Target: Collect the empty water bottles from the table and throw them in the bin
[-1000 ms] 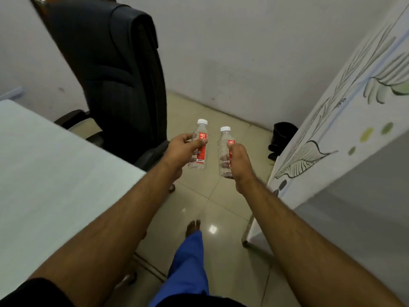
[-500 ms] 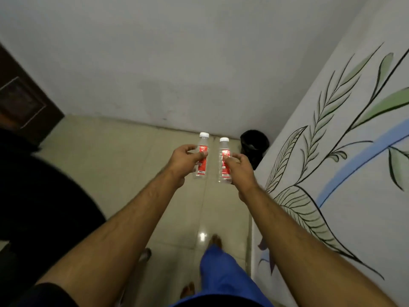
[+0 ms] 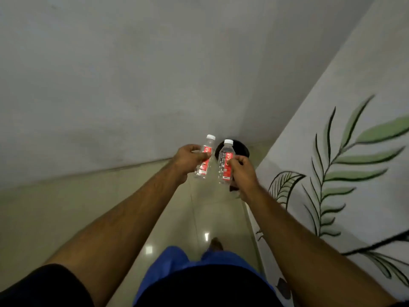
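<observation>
**Two bottles up, bin dead ahead**

Left hand [image 3: 188,159] has its fingers wrapped round a clear plastic water bottle with a red label and white cap [image 3: 204,160]; right hand [image 3: 242,171] is clamped on its twin bottle [image 3: 224,165]. Both are upright, just apart. The round black bin [image 3: 242,149] sits in the corner right behind them. Best play: get over the rim, then let go one at a time, low, so neither bounces out.

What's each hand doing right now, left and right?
Left hand: closed around the left water bottle, cap up.
Right hand: closed around the right water bottle, cap up, in front of the black bin.
</observation>
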A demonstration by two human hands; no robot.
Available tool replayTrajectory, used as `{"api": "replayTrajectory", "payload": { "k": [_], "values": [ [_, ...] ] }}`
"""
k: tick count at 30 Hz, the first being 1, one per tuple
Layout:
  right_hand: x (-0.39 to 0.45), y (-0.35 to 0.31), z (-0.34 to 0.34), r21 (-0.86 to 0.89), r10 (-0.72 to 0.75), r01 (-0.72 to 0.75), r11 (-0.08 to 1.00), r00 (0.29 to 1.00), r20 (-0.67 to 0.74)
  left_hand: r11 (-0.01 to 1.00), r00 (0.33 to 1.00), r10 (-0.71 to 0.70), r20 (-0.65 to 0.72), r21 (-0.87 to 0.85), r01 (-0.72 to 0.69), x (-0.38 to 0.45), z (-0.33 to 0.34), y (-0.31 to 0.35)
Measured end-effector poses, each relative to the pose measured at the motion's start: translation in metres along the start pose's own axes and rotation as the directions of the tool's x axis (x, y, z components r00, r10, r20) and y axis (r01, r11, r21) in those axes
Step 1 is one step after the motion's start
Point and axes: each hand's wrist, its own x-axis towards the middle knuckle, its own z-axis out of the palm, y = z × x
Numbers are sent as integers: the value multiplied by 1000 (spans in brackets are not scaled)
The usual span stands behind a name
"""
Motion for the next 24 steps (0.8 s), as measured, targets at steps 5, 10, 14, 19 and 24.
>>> {"api": "replayTrajectory", "payload": {
  "k": [5,10,14,19,24],
  "values": [
    [86,-23,24,99,70,-59,993,992,-108,988,980,-81,184,145,55,107,10,41],
    [193,-16,44,182,145,-93,979,942,-302,942,929,-168,331,331,53,245,28,60],
    [287,12,61,340,276,-139,930,874,-400,891,877,-268,399,448,68,356,48,49],
    [384,84,74,462,425,-180,869,750,-507,833,836,-345,426,550,63,472,92,-3],
    [471,161,60,505,496,-228,833,712,-497,776,839,-305,451,629,-56,559,140,-79]
  ]
}}
